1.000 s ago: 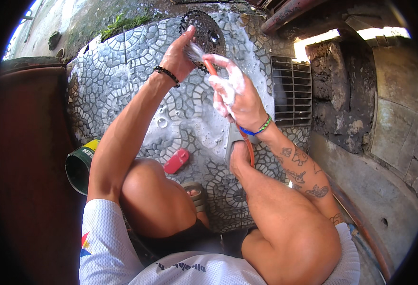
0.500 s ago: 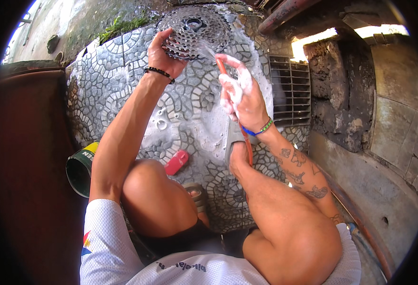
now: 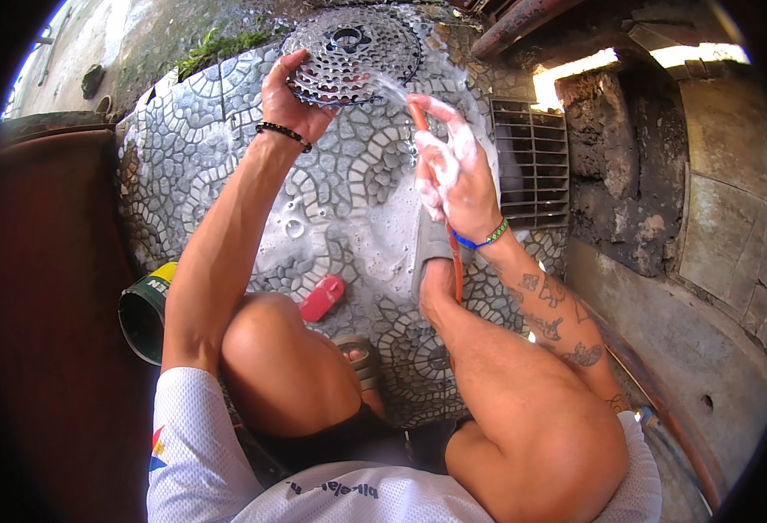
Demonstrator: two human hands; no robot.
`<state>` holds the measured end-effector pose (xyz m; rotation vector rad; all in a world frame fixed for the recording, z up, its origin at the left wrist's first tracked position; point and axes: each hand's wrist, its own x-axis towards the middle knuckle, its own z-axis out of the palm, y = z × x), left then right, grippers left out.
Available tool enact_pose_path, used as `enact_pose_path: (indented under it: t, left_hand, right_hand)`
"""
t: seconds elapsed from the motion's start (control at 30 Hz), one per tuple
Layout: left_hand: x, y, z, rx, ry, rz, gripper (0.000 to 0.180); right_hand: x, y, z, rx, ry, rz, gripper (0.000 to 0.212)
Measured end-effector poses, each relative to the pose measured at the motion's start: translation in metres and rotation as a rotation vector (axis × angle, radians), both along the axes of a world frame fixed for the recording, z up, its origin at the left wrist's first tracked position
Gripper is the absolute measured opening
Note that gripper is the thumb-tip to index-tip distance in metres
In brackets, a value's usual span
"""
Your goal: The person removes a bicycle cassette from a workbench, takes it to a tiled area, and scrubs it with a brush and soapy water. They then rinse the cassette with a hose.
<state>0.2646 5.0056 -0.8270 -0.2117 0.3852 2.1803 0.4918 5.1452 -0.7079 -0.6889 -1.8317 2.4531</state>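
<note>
You are rinsing a gear cluster (image 3: 351, 54) with a hose (image 3: 418, 118) at the top centre of the frame.

Your left hand (image 3: 286, 98) is gripping the lower left edge of the gear cluster, covering part of its teeth, while your right hand (image 3: 450, 171), coated in white foam, is closing around the orange hose, whose tip is spraying water toward the cogs. The hose is running down behind your right wrist and knee, mostly out of sight. Below, a red brush (image 3: 322, 298) is lying on the wet patterned paving (image 3: 349, 192), a green can (image 3: 144, 309) is sitting at the left, half cut off by your arm, and a drain grate (image 3: 532, 161) is showing at the right.
</note>
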Motion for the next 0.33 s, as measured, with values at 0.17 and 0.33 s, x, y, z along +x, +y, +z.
enact_pose_path:
  t: [0.17, 0.33]
  left_hand:
    - [0.004, 0.003, -0.001, -0.152, -0.014, 0.072, 0.029]
    - [0.001, -0.003, -0.005, -0.175, 0.064, 0.025, 0.035]
  right_hand:
    - [-0.006, 0.011, -0.013, 0.045, 0.083, -0.197, 0.045]
    - [-0.011, 0.025, -0.007, 0.083, 0.073, -0.24, 0.049]
